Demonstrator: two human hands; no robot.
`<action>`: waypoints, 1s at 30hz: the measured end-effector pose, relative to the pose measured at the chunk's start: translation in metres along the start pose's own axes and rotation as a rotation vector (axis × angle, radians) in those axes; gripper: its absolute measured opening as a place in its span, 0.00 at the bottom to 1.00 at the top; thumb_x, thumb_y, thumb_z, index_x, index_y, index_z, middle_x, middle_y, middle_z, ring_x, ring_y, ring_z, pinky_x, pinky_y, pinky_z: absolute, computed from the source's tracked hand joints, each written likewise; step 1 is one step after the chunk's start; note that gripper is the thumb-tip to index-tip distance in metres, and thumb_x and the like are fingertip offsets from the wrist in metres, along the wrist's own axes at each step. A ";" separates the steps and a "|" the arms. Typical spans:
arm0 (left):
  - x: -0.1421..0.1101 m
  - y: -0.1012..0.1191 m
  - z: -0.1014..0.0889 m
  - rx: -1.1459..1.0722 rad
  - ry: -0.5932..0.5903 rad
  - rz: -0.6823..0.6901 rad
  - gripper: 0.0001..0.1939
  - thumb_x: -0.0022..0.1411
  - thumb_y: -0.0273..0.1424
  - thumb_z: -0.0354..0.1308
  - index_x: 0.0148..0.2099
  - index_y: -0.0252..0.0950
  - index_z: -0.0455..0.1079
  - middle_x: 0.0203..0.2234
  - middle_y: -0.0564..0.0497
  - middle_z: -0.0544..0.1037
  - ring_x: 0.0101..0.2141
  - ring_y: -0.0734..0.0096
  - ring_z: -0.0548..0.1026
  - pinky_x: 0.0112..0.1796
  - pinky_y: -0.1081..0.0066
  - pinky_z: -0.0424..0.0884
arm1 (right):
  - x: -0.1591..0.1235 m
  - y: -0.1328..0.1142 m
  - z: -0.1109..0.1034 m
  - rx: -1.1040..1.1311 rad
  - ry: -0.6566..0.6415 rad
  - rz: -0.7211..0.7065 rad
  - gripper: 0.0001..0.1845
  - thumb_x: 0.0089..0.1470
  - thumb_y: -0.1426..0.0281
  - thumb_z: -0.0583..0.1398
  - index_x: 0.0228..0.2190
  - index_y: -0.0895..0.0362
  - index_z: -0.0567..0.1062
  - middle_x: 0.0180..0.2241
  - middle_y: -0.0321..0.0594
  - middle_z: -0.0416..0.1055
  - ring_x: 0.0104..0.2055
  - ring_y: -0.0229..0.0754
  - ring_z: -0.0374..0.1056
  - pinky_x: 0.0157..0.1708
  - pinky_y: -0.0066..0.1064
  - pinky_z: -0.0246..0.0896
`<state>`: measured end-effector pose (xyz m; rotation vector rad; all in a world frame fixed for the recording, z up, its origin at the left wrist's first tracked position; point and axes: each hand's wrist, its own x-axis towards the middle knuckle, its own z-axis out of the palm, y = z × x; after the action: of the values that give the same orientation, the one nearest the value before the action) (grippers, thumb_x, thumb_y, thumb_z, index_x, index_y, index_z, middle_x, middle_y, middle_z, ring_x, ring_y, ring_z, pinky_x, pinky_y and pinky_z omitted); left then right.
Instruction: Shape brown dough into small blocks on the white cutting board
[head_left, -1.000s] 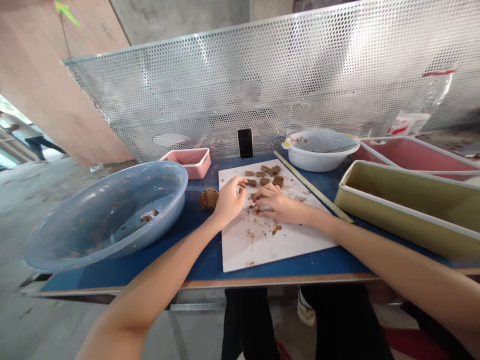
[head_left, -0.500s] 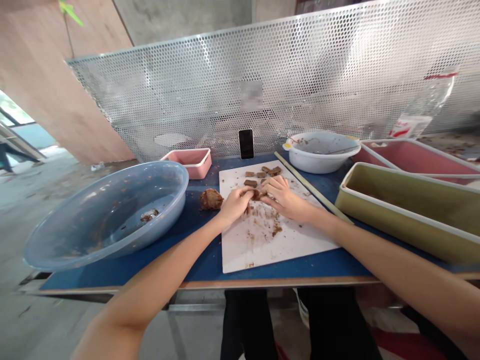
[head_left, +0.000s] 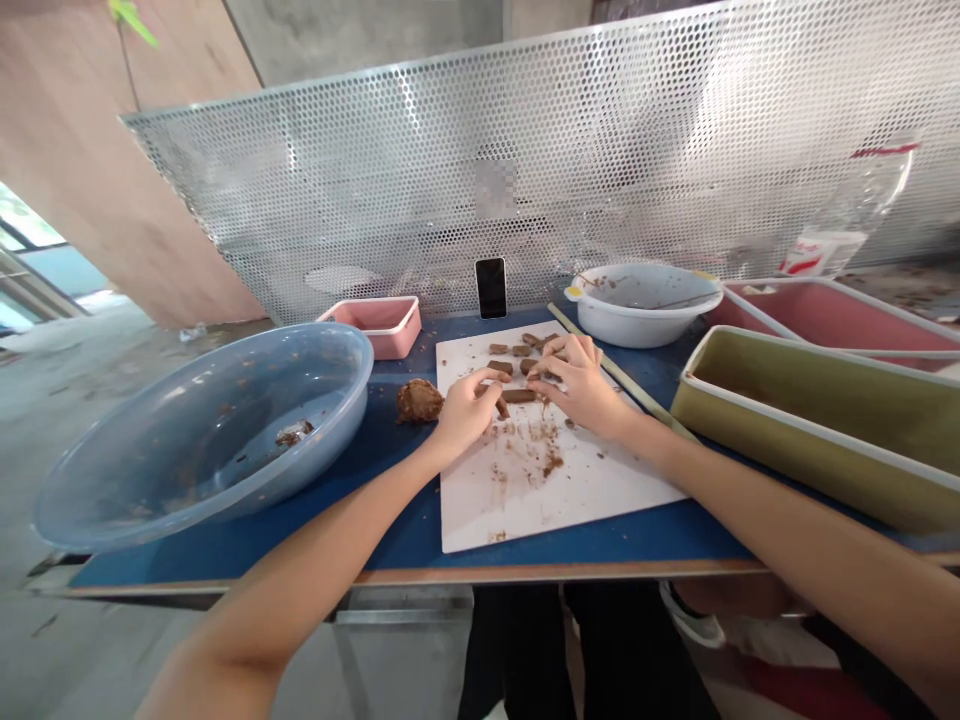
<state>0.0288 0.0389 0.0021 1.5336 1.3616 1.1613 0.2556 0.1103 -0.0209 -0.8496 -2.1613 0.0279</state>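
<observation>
Wider apart than half a second ago, the left hand (head_left: 465, 410) and right hand (head_left: 582, 388) curl at either end of a brown strip (head_left: 518, 396) on the white board (head_left: 525, 515), apparently to steady it; remotely, I cannot tell whether they pinch.

The left hand (head_left: 471, 408) and right hand (head_left: 581, 382) hide the ends of the brown clay-like roll (head_left: 520, 396). The blue desk (head_left: 405, 545) is cut off on its right, like the long green plastic box (head_left: 787, 430).
</observation>
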 end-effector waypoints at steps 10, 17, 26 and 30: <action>-0.001 0.002 0.001 -0.066 -0.051 -0.032 0.15 0.73 0.42 0.62 0.47 0.36 0.80 0.24 0.54 0.79 0.15 0.77 0.66 0.21 0.72 0.58 | 0.003 0.003 -0.004 -0.010 -0.020 0.054 0.19 0.76 0.54 0.59 0.42 0.50 0.86 0.55 0.53 0.72 0.59 0.64 0.64 0.59 0.62 0.63; -0.003 0.001 0.002 -0.215 -0.167 -0.165 0.32 0.57 0.59 0.79 0.47 0.35 0.83 0.16 0.61 0.64 0.17 0.78 0.60 0.22 0.73 0.51 | -0.001 -0.007 -0.005 -0.024 -0.038 -0.069 0.12 0.75 0.57 0.65 0.48 0.43 0.90 0.54 0.49 0.76 0.61 0.64 0.65 0.59 0.60 0.62; -0.002 -0.001 0.007 -0.306 -0.135 -0.173 0.31 0.53 0.52 0.84 0.48 0.34 0.87 0.18 0.59 0.67 0.19 0.79 0.60 0.23 0.72 0.50 | -0.002 -0.014 -0.006 -0.012 -0.057 -0.100 0.13 0.76 0.56 0.65 0.51 0.40 0.90 0.55 0.48 0.77 0.61 0.61 0.63 0.59 0.57 0.56; -0.001 -0.003 0.007 -0.300 -0.127 -0.173 0.30 0.57 0.52 0.81 0.51 0.34 0.87 0.16 0.59 0.65 0.19 0.77 0.59 0.23 0.72 0.49 | -0.002 -0.011 -0.006 -0.029 -0.072 -0.099 0.15 0.75 0.53 0.66 0.55 0.42 0.88 0.53 0.49 0.74 0.58 0.60 0.64 0.58 0.55 0.57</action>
<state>0.0344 0.0382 -0.0026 1.2297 1.1520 1.0851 0.2545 0.0990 -0.0151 -0.7677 -2.2733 -0.0235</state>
